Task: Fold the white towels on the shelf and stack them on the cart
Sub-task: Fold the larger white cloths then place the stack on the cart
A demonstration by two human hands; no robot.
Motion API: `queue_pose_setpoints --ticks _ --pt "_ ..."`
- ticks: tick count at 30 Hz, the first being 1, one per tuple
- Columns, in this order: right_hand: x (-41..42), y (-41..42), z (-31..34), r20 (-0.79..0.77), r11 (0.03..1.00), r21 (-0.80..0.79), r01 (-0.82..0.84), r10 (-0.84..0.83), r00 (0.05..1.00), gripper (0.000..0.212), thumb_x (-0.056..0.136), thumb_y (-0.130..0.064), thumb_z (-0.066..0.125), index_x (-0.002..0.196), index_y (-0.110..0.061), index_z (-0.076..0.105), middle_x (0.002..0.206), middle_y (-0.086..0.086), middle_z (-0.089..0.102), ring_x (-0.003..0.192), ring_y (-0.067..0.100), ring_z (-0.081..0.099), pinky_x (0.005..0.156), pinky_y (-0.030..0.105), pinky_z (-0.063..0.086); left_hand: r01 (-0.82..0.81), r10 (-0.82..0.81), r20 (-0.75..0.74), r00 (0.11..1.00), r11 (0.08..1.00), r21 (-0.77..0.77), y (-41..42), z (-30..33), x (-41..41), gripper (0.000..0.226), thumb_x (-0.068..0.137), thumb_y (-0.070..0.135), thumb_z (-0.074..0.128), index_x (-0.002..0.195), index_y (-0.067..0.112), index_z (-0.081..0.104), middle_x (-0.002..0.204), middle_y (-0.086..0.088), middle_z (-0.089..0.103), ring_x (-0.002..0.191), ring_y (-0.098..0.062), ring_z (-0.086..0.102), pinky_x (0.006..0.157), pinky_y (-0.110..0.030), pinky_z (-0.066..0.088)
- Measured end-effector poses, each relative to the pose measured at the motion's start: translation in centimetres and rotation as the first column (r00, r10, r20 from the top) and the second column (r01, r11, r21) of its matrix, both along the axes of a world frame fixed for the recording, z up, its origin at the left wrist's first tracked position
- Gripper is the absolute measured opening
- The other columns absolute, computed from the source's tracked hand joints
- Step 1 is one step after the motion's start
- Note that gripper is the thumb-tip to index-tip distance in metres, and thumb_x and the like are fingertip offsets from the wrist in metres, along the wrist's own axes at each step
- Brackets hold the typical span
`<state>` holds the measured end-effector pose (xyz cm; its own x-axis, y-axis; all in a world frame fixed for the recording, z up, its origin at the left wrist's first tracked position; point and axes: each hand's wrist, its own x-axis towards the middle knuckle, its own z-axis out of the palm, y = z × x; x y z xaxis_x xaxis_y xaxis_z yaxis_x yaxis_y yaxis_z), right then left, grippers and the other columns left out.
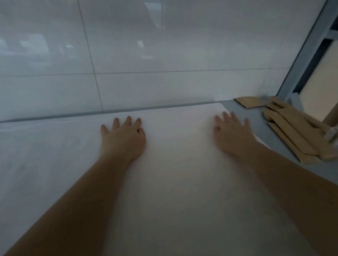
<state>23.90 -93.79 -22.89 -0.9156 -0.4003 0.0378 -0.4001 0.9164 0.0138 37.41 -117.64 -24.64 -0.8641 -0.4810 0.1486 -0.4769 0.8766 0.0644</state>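
A white towel (179, 167) lies spread flat across the grey shelf (243, 105), reaching back almost to the tiled wall. My left hand (124, 137) rests palm down on it near the far middle, fingers straight and spread. My right hand (232, 132) lies flat near the towel's far right edge, fingers straight too. Both forearms stretch forward over the cloth. The picture is blurred. No cart is in view.
Flattened brown cardboard pieces (293, 130) lie on the shelf at the right, beside a grey metal upright (309, 46) of the rack. A glossy white tiled wall (137, 49) stands close behind the shelf.
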Motion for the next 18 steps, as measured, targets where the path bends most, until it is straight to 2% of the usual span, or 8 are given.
queue_pose_setpoints --ticks 2,4,8,11,15,18 --pt "4.4 -4.8 -0.5 0.056 0.974 -0.101 -0.203 0.209 0.976 0.05 0.102 -0.032 0.02 0.152 -0.026 0.015 0.161 -0.002 0.004 0.148 0.019 0.001 0.115 0.053 0.0 -0.001 0.001 -0.004 1.0 1.0 -0.002 -0.1 0.1 0.2 0.05 0.099 0.039 0.019 0.149 0.031 0.022 0.158 0.004 0.02 0.144 -0.028 0.016 0.111 -0.059 0.013" --pt "8.6 -8.2 -1.1 0.083 0.944 -0.165 -0.287 0.303 0.949 0.051 0.101 -0.034 0.02 0.151 -0.029 0.015 0.161 -0.005 0.004 0.147 0.018 0.002 0.114 0.056 -0.002 -0.016 0.016 0.011 1.0 1.0 0.004 -0.2 0.0 0.1 0.052 0.098 0.039 0.019 0.15 0.032 0.02 0.159 0.004 0.018 0.145 -0.027 0.015 0.112 -0.059 0.011" --pt "10.1 -8.8 -1.4 0.078 0.957 -0.155 -0.246 0.26 0.962 0.055 0.099 -0.049 0.015 0.152 -0.034 0.008 0.16 -0.008 0.001 0.147 0.016 -0.001 0.115 0.056 -0.004 -0.033 0.026 0.099 0.995 0.997 0.071 -0.8 0.1 0.3 0.063 0.093 0.06 0.013 0.151 0.036 0.006 0.161 0.008 0.002 0.147 -0.022 0.002 0.114 -0.057 0.003" --pt "9.6 -8.5 -1.4 0.082 0.96 -0.106 -0.26 0.269 0.96 0.058 0.097 -0.056 0.013 0.151 -0.037 0.004 0.161 -0.008 -0.001 0.148 0.017 -0.001 0.115 0.056 0.0 -0.116 0.106 0.152 0.983 0.991 0.06 -6.1 0.4 4.0 0.075 0.085 0.076 0.009 0.15 0.04 0.003 0.16 0.011 0.0 0.148 -0.02 0.001 0.113 -0.056 0.003" --pt "9.5 -8.7 -1.7 0.08 0.962 -0.099 -0.255 0.263 0.962 0.059 0.095 -0.06 0.012 0.15 -0.039 0.003 0.16 -0.009 -0.002 0.148 0.017 -0.001 0.116 0.055 -0.001 -0.371 0.349 0.197 0.916 0.925 0.086 -15.3 1.2 13.0 0.068 0.091 0.069 0.012 0.151 0.037 0.006 0.161 0.007 0.001 0.148 -0.021 0.004 0.117 -0.052 0.006" --pt "9.5 -8.7 -1.7 0.073 0.966 -0.102 -0.237 0.245 0.967 0.061 0.094 -0.061 0.011 0.15 -0.04 0.004 0.16 -0.009 -0.002 0.148 0.017 0.0 0.116 0.055 -0.001 -0.501 0.475 0.203 0.856 0.859 0.103 -16.2 1.7 15.5 0.06 0.097 0.057 0.013 0.152 0.031 0.01 0.161 0.002 0.006 0.147 -0.028 0.007 0.114 -0.059 0.006"
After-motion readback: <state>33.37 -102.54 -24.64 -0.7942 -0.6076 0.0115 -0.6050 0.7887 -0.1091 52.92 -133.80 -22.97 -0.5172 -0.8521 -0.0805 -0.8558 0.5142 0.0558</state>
